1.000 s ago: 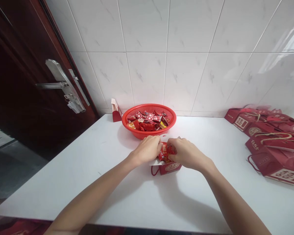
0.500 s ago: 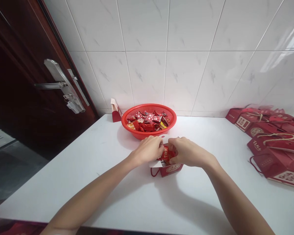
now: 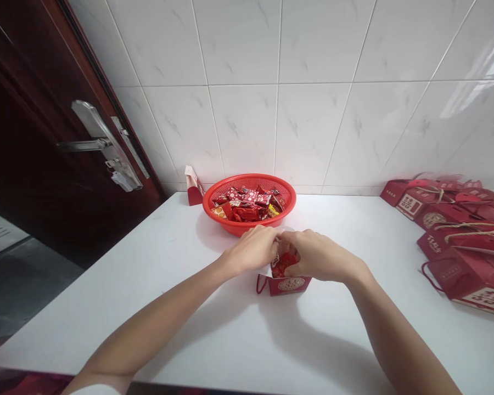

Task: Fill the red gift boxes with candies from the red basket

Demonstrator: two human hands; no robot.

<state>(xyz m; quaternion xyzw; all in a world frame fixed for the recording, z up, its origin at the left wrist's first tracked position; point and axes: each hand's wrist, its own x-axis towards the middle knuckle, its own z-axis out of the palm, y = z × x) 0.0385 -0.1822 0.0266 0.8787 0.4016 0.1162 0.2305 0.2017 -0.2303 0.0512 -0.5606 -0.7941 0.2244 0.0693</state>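
A small red gift box point(image 3: 288, 285) with a gold oval emblem and a red cord handle stands on the white table, its top unfolded. Red-wrapped candies point(image 3: 285, 263) show inside it. My left hand point(image 3: 255, 249) is closed at the box's back left, over a white inner flap, its fingertips mostly hidden. My right hand point(image 3: 313, 255) curls over the right side of the opening, thumb at the candies and other fingers toward the back edge. The two hands nearly touch above the box.
Behind the box a red plastic basket point(image 3: 214, 220) holds many wrapped candies. A small red and cream carton point(image 3: 194, 186) stands beside it at the wall. Several red gift boxes point(image 3: 469, 274) crowd the table's right side. A brown door point(image 3: 37, 109) is at the left.
My left hand has shifted slightly right and in toward my right hand, covering more of the back flap. The box has turned a little, its front now facing me more squarely.
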